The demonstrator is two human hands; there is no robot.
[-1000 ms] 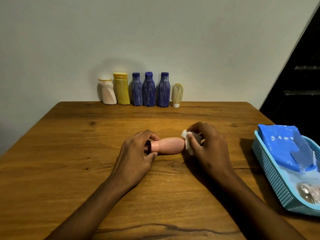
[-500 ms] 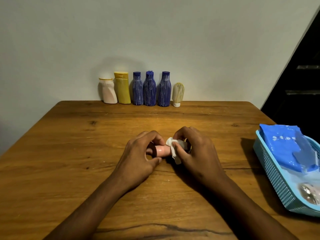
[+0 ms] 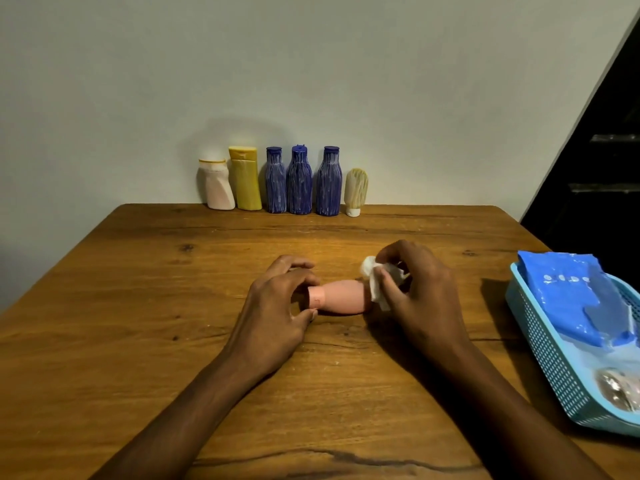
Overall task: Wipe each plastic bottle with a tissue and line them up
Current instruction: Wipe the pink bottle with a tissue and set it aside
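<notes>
Against the wall, six wiped bottles [image 3: 289,183] stand in a row on the bench [image 3: 138,306]. Nearer, the pink bottle [image 3: 341,298] lies on its side; the left hand [image 3: 277,310] pinches its cap end. The right hand [image 3: 420,296], clutching the tissue [image 3: 375,280], has slid back from mid-body to the base, so this bottle looks nearly wiped.
</notes>
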